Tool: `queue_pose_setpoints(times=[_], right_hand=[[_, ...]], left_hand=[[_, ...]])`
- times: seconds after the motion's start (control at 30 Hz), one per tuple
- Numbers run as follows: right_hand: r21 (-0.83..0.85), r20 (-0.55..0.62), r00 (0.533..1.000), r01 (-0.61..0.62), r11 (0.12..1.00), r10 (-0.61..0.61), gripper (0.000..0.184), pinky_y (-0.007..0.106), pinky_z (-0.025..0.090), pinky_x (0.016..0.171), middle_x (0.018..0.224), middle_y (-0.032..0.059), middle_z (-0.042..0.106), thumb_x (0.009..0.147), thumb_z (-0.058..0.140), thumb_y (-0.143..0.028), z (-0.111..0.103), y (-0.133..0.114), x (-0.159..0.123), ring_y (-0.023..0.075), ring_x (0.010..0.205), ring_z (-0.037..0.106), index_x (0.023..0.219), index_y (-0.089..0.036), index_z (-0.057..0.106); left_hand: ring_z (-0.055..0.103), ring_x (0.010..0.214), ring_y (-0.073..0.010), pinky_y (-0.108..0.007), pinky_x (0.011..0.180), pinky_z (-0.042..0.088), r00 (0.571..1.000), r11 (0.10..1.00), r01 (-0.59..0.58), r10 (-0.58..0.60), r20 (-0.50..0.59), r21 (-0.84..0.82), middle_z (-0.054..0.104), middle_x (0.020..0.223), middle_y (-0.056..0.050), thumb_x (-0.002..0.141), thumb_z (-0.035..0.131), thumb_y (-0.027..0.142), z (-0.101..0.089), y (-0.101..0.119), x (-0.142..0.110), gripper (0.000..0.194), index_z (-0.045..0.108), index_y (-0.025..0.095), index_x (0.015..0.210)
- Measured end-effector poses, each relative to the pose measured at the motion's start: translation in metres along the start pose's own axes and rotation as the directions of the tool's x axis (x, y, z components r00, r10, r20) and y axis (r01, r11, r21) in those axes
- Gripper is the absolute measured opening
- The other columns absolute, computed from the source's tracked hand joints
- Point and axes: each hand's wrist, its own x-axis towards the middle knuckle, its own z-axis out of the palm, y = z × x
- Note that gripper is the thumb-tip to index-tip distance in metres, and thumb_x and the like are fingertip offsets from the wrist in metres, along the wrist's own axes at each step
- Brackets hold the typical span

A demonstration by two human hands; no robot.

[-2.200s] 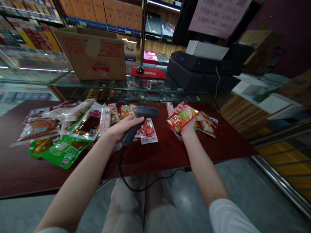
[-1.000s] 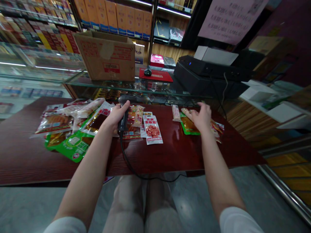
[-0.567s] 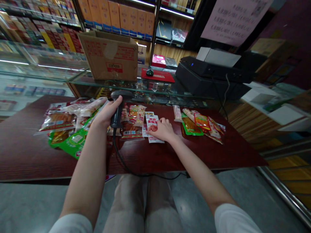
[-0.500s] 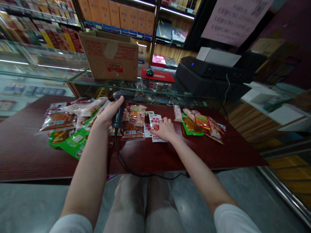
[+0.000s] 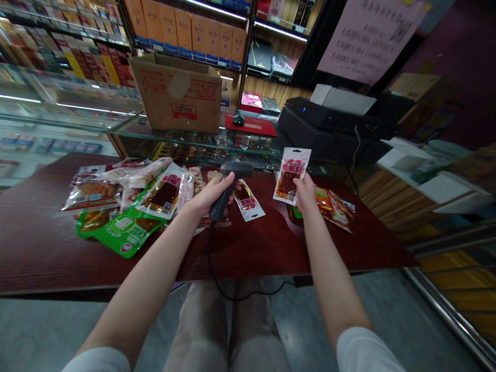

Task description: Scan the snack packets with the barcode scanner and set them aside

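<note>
My left hand (image 5: 212, 195) is wrapped round the handle of a black barcode scanner (image 5: 225, 194), its head pointing to the right and its cable hanging over the table's front edge. My right hand (image 5: 305, 192) grips the lower right side of a white snack packet (image 5: 291, 175) with red print and a brown window, held upright above the right-hand group of packets. Another white-and-red packet (image 5: 250, 200) lies flat just right of the scanner. Further snack bags sit partly hidden beneath my left hand and the scanner.
A heap of snack bags, with a green packet (image 5: 127, 231) in front, lies at the left on the dark red table (image 5: 256, 253). More packets (image 5: 336, 206) lie at the right. Behind are a glass counter, a cardboard box (image 5: 178, 98) and a black machine (image 5: 333, 124).
My right hand has lifted a white packet off the table and carried it rightwards. My left hand has moved the scanner to the right, uncovering more of the left heap.
</note>
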Motion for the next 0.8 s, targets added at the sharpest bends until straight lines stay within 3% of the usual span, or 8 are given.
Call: queue_pose_setpoints(times=[0.1, 0.23, 0.37, 0.57, 0.7, 0.8], right_hand=[[0.025, -0.045, 0.999, 0.024, 0.999, -0.023, 0.038, 0.038, 0.053, 0.089, 0.102, 0.0041, 0.068, 0.071, 0.05, -0.035, -0.004, 0.008, -0.003, 0.0211, 0.095, 0.065, 0.106, -0.023, 0.055], [-0.008, -0.001, 1.0, 0.029, 1.0, -0.029, 0.043, 0.039, 0.053, 0.091, 0.108, 0.0076, 0.068, 0.074, 0.049, -0.041, 0.002, 0.01, -0.01, 0.0226, 0.102, 0.065, 0.112, -0.022, 0.055], [-0.061, 0.044, 0.999, 0.033, 0.998, -0.031, 0.048, 0.039, 0.055, 0.091, 0.113, 0.0097, 0.067, 0.079, 0.044, -0.047, 0.007, 0.005, -0.016, 0.0226, 0.104, 0.065, 0.118, -0.021, 0.054], [0.025, 0.069, 0.997, -0.019, 0.999, 0.018, 0.044, 0.042, 0.055, 0.093, 0.118, 0.0097, 0.066, 0.081, 0.044, -0.039, 0.01, -0.008, -0.024, 0.0238, 0.109, 0.065, 0.121, -0.023, 0.053], [0.05, -0.003, 1.0, 0.031, 0.998, -0.031, 0.046, 0.043, 0.054, 0.095, 0.121, 0.0101, 0.066, 0.081, 0.045, -0.037, 0.01, -0.009, -0.023, 0.0244, 0.112, 0.065, 0.123, -0.022, 0.053], [-0.054, -0.057, 0.992, 0.109, 0.993, -0.112, 0.049, 0.043, 0.055, 0.094, 0.123, 0.0114, 0.065, 0.085, 0.041, -0.041, 0.005, -0.005, -0.019, 0.0249, 0.114, 0.064, 0.128, -0.021, 0.053]], left_hand=[[0.053, 0.047, -0.0102, -0.021, 0.043, 0.038, 0.996, 0.999, -0.037, 0.034, 0.087, 0.04, 0.058, 0.055, -0.001, 0.072, 0.067, 0.077, 0.012, -0.016, 0.006, 0.065, 0.062, 0.014, 0.087], [0.052, 0.048, -0.0103, -0.022, 0.045, 0.038, 0.99, 0.997, -0.038, 0.028, 0.137, 0.074, 0.059, 0.059, -0.002, 0.07, 0.063, 0.082, 0.018, -0.028, 0.009, 0.069, 0.06, 0.014, 0.083], [0.049, 0.046, -0.0094, -0.023, 0.044, 0.036, 0.985, 0.995, -0.017, 0.0, 0.173, 0.098, 0.058, 0.057, -0.002, 0.068, 0.061, 0.085, 0.025, -0.026, 0.004, 0.072, 0.059, 0.014, 0.08], [0.046, 0.044, -0.0087, -0.023, 0.042, 0.034, 0.97, 0.998, -0.033, 0.018, 0.24, 0.061, 0.055, 0.052, 0.002, 0.065, 0.064, 0.085, 0.043, -0.02, -0.007, 0.07, 0.058, 0.017, 0.081], [0.049, 0.045, -0.0094, -0.023, 0.041, 0.035, 0.972, 0.998, 0.002, -0.017, 0.234, 0.064, 0.057, 0.055, 0.001, 0.065, 0.066, 0.084, 0.04, -0.022, -0.005, 0.073, 0.06, 0.015, 0.088], [0.051, 0.046, -0.0098, -0.022, 0.042, 0.037, 0.979, 0.999, 0.012, -0.02, 0.205, 0.04, 0.059, 0.057, -0.002, 0.068, 0.064, 0.083, 0.032, -0.023, -0.002, 0.072, 0.063, 0.013, 0.085]])
